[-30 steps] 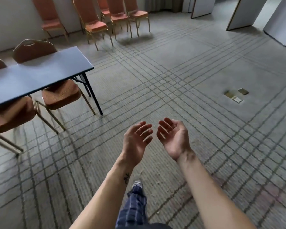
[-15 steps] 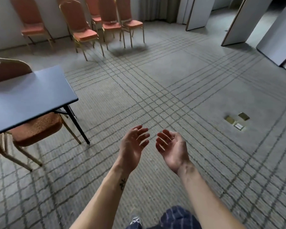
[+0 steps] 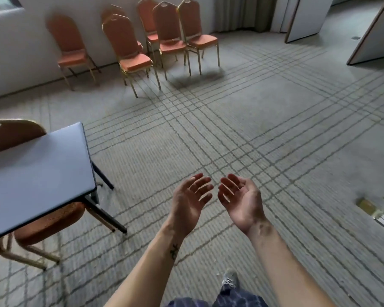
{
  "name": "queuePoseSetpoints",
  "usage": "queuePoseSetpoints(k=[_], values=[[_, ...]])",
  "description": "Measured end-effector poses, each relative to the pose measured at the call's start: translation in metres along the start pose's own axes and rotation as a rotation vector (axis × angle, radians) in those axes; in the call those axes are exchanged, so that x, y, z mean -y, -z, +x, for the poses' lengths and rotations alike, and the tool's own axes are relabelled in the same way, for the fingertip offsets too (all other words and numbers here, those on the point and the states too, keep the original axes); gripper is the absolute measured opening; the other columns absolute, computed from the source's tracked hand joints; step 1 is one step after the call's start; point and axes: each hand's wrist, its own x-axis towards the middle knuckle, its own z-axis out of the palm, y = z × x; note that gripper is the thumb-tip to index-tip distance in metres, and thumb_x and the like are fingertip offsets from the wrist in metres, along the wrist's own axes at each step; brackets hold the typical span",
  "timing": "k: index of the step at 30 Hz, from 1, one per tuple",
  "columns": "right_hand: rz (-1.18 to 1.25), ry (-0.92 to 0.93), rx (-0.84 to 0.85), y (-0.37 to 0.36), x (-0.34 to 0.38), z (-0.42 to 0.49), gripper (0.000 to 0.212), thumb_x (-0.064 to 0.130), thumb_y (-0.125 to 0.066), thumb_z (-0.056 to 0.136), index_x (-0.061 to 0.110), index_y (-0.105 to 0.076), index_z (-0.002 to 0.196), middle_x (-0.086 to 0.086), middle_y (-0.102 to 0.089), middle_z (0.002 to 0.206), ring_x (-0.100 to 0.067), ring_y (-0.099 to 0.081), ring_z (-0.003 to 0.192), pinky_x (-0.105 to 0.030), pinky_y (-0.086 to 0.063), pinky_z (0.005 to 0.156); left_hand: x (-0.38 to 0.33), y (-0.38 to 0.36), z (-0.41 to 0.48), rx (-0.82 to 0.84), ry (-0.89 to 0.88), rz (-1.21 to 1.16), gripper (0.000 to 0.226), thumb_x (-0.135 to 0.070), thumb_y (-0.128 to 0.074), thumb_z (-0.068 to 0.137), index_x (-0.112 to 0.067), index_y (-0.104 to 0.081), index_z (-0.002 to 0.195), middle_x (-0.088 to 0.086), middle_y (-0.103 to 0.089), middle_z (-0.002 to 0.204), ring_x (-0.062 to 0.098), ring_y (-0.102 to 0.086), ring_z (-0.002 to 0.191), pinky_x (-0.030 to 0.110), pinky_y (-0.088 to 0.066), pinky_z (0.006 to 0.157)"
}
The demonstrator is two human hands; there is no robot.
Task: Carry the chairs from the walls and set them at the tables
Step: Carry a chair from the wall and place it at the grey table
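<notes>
Several orange padded chairs with gold metal legs stand along the far white wall; the nearest chair (image 3: pixel 131 52) is slightly forward of the group, a single chair (image 3: pixel 70 49) sits to its left, and a cluster of chairs (image 3: pixel 182 36) to its right. My left hand (image 3: pixel 190 203) and my right hand (image 3: pixel 242 201) are held out in front of me, palms facing each other, fingers apart, holding nothing. A grey-blue table (image 3: pixel 38 173) fills the left side, with one chair (image 3: pixel 49 220) tucked under its near edge and another chair back (image 3: pixel 11 134) behind it.
Patterned grey carpet (image 3: pixel 242 120) spreads between me and the wall chairs. Folding partition panels (image 3: pixel 306 16) stand at the back right. A brass floor outlet box (image 3: pixel 377 209) lies open in the carpet at the right. My foot (image 3: pixel 230 279) shows below.
I have walked forward toward the wall: the wall chairs are nearer and larger, the table has slid left and down in view. My hands keep the same open pose.
</notes>
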Motion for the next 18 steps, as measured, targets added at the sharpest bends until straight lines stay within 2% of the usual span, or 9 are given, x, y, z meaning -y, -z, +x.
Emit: queuePoseSetpoints(k=[5,11,16,18], values=[[-0.081,-0.036,0.052,-0.048,0.059,0.099,0.024,0.028,-0.049,0.097,0.011,-0.065,0.104,-0.006,-0.072,0.092,-0.019,-0.065,0.082,-0.031,-0.05,0.077,-0.041,-0.038,0.094,-0.024,-0.051,-0.031,0.031,-0.023,-0.053,0.089,-0.008,-0.062,0.115,0.012,-0.07,0.106,0.025,-0.067,0.09,0.038,-0.047,0.085],[-0.09,-0.114,0.039,-0.097,0.09,0.223,0.022,0.027,-0.049,0.097,0.011,-0.064,0.102,-0.006,-0.072,0.089,-0.019,-0.064,0.079,-0.03,-0.05,0.077,-0.088,-0.045,0.214,-0.082,-0.051,-0.094,0.032,-0.022,-0.054,0.086,-0.007,-0.062,0.112,0.011,-0.068,0.09,0.026,-0.066,0.085,0.038,-0.046,0.083],[-0.15,-0.117,0.008,-0.167,0.11,0.348,0.021,0.026,-0.049,0.097,0.012,-0.065,0.098,-0.005,-0.072,0.087,-0.018,-0.063,0.077,-0.029,-0.05,0.075,-0.156,-0.042,0.347,-0.09,-0.024,-0.135,0.031,-0.021,-0.052,0.088,-0.006,-0.062,0.113,0.013,-0.069,0.095,0.026,-0.066,0.086,0.038,-0.047,0.084],[-0.161,-0.114,0.005,-0.202,0.12,0.395,0.021,0.025,-0.05,0.097,0.011,-0.065,0.098,-0.005,-0.071,0.086,-0.019,-0.063,0.078,-0.029,-0.05,0.074,-0.191,-0.046,0.396,-0.088,-0.024,-0.123,0.03,-0.021,-0.052,0.088,-0.006,-0.062,0.113,0.01,-0.068,0.087,0.026,-0.065,0.084,0.038,-0.045,0.084]])
